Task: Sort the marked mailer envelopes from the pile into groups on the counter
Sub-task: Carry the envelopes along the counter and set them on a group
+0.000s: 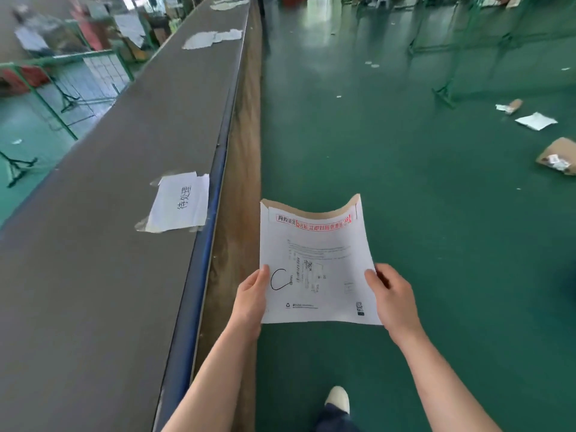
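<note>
A white mailer envelope point(316, 266) marked with a hand-drawn black "C" is held out over the green floor point(420, 198), just right of the long grey bench point(109, 213). The left hand point(254, 296) pinches its lower left edge, thumb on top, and the right hand point(392, 296) pinches the lower right edge the same way; the envelope's far end curls upward. A white paper label point(180, 202) with handwriting is taped to the bench near its edge. Farther along the bench lie more white envelopes point(212, 39). A brown parcel point(558, 155) and paper scraps point(536, 121) lie on the floor.
</note>
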Tool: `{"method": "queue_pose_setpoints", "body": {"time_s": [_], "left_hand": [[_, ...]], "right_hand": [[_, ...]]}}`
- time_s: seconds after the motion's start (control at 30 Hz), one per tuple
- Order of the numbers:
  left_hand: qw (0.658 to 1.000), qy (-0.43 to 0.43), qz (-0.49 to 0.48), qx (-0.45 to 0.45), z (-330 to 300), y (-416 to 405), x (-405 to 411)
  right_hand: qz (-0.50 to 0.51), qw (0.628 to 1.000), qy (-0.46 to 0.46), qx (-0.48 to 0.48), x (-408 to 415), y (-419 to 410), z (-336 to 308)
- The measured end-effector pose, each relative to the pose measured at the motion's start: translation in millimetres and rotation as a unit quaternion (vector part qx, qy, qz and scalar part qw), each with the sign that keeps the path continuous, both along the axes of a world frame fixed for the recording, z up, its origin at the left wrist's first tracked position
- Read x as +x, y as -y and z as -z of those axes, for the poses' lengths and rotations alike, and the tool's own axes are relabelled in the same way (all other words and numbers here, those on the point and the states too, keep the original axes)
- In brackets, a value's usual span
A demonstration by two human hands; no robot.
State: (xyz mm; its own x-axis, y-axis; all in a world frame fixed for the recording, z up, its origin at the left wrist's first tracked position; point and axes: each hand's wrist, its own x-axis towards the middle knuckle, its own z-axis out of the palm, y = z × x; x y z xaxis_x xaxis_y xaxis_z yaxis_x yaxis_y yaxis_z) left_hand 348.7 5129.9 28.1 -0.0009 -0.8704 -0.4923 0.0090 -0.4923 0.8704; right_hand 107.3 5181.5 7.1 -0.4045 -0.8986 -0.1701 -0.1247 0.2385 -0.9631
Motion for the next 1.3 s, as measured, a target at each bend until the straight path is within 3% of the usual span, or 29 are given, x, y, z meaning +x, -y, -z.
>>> {"method": "queue_pose_setpoints", "body": {"time_s": [0.23,0.47,0.67,0.87,1.17,1.3], "left_hand": [[1.000,-0.011,-0.007,-0.015,-19,140,-38],[0.997,-0.027,0.044,-0.065,-13,306,-36],[0.976,-0.182,0.115,-0.040,12,481,-32],[0.924,-0.295,0.243,-0.007,8,633,-70],[0.942,-0.159,0.293,0.034,41,866,-142],[0.956,-0.115,0.260,0.072,46,985,-196]], "right_hand": [[-0.092,0.995,-0.036,-0.011,-28,160,-26],[-0.012,0.991,-0.056,0.121,-70,330,23],[-0.036,0.985,-0.029,0.168,-85,530,17],[-0.045,0.973,0.059,0.217,-105,690,14],[-0.044,0.977,0.147,0.147,-178,911,45],[-0.088,0.971,0.193,0.109,-235,1025,54]]}}
